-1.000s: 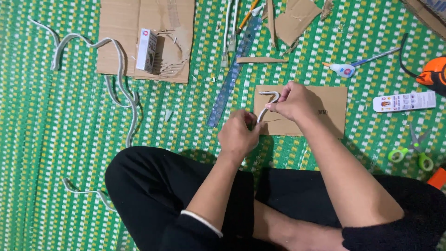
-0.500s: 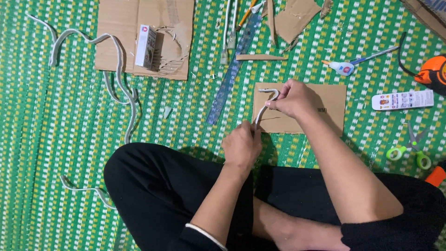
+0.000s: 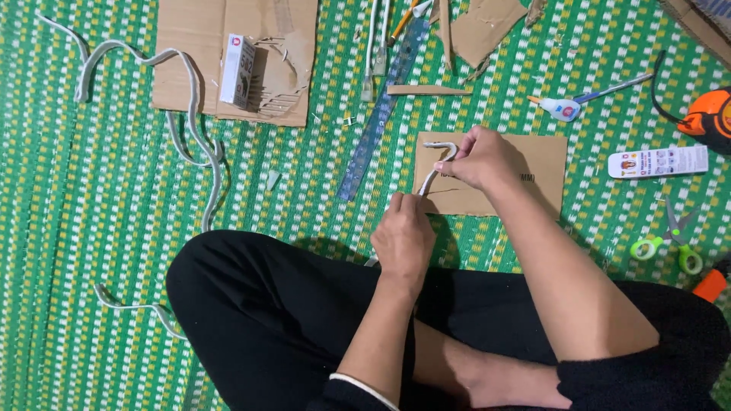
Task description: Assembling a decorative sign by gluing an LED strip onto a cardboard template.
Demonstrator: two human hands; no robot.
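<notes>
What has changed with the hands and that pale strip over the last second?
Very little. The left hand has slid slightly down the pale strip, toward the person's lap, still pinching it. The right hand still grips the strip's curled upper end over the cardboard piece. Ruler, scissors and glue tube stayed put.

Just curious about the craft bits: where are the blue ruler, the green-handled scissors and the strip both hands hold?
blue ruler (image 3: pixel 378 114), head view, middle of its length.
green-handled scissors (image 3: pixel 670 242), head view, near the pivot.
strip (image 3: pixel 428 181), head view, stretch between the hands.
</notes>
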